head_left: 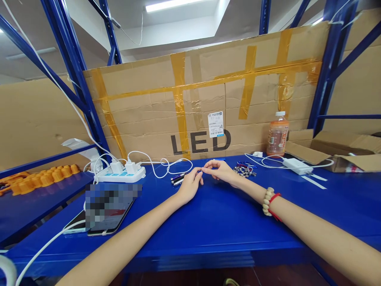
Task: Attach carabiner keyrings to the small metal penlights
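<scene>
My left hand (190, 184) and my right hand (220, 171) meet over the far middle of the blue table (214, 226). Their fingertips pinch together on a small thin dark object (200, 171), too small to name. Two small cylindrical pen-like pieces (177, 179) lie just left of my left hand. A pile of metal clips or keychains (244, 170) lies right beside my right hand. My right wrist wears a bead bracelet and a red string (270, 201).
A white power strip (122, 173) with chargers and white cables sits at the back left. A phone (102, 222) lies near the front left. A bottle of orange drink (277, 135), a white adapter (297, 165), open cardboard boxes (342, 149) and a cardboard wall (208, 103) stand behind. Orange parts (41, 178) fill the left shelf.
</scene>
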`<state>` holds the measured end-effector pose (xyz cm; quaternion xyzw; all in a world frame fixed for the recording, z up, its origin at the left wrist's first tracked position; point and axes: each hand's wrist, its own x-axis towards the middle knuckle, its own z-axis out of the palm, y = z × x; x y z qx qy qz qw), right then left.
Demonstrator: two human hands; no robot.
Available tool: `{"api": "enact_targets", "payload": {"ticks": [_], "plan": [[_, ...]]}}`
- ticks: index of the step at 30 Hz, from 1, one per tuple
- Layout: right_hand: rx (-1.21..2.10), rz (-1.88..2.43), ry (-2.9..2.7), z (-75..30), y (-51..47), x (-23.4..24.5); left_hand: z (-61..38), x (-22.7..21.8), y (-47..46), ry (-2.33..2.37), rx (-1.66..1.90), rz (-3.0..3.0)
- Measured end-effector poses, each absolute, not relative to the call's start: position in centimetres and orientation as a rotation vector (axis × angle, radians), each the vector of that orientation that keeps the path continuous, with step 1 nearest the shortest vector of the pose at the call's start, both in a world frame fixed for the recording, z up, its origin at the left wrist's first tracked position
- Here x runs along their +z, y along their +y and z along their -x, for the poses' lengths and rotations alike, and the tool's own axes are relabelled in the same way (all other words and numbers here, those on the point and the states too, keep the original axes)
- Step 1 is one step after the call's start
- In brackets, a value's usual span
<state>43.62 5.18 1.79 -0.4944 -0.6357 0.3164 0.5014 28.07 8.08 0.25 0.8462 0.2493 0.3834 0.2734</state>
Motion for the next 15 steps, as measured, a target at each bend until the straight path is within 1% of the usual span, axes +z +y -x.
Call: {"api": "enact_targets", "payload": {"ticks": [6, 15], "plan": [[0.807, 1.111, -1.584, -44.0, 5.4, 1.9, -28.1, 0.1, 8.2, 0.643, 1.031, -2.160], [0.804, 1.083, -1.708, -45.2, 5.6, 2.3, -28.1, 0.1, 7.8, 0.525, 0.915, -2.120]]}}
